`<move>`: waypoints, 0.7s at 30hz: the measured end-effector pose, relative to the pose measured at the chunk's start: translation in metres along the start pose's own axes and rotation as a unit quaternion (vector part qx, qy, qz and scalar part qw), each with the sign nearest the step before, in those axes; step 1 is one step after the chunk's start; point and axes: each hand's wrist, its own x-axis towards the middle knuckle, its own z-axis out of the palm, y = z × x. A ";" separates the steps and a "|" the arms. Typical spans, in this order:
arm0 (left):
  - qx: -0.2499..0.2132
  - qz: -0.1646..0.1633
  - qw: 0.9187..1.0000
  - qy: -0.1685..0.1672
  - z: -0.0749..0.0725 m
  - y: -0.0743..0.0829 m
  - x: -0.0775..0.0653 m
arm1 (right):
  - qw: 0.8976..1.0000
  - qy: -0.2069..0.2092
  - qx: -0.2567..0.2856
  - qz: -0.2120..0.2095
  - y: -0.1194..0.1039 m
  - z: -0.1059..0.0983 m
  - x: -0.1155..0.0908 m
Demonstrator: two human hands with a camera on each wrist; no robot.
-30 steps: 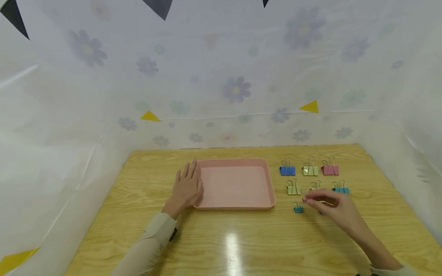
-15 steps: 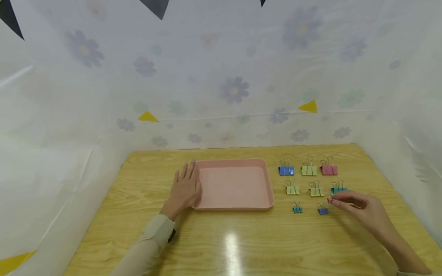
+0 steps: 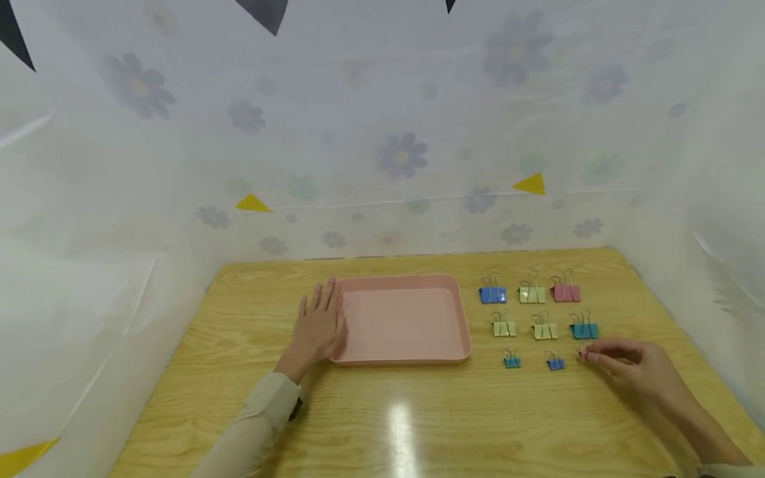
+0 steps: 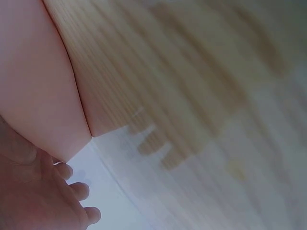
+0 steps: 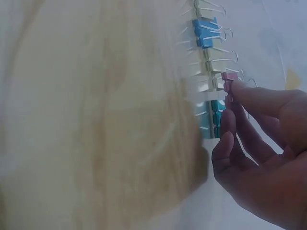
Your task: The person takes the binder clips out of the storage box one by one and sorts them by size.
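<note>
A pink tray point(image 3: 460, 312) lies on the wooden table point(image 3: 382, 411). My left hand point(image 3: 321, 317) rests flat and open against the tray's left rim; its fingers point(image 4: 72, 191) show beside the tray point(image 4: 33, 72) in the left wrist view. Right of the tray, binder clips stand in rows. My right hand point(image 3: 588, 356) pinches a small pink clip point(image 3: 582, 354) low over the table, at the right end of the front row. In the right wrist view my fingertips point(image 5: 235, 88) hold this pink clip point(image 5: 229, 76).
Back row: blue point(image 3: 493, 294), yellow-green point(image 3: 531, 294) and pink point(image 3: 565, 293) clips. Middle row: green point(image 3: 503, 327), yellow point(image 3: 544, 330) and teal point(image 3: 583, 330). The front row has a small teal point(image 3: 511, 361) and a small blue point(image 3: 555, 362) clip. A flowered sheet walls the table.
My right hand has moved right along the front row, uncovering the small blue clip, and dropped lower near the teal clip. The left hand has stayed on the tray.
</note>
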 end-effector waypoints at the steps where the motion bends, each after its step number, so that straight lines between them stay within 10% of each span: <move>1: 0.000 0.000 1.000 -0.001 0.000 -0.001 0.000 | 1.000 -0.002 -0.008 0.005 0.002 0.000 0.000; 21: -0.004 -0.003 1.000 -0.004 0.000 -0.002 0.001 | 0.996 -0.014 -0.091 0.001 0.013 -0.007 0.007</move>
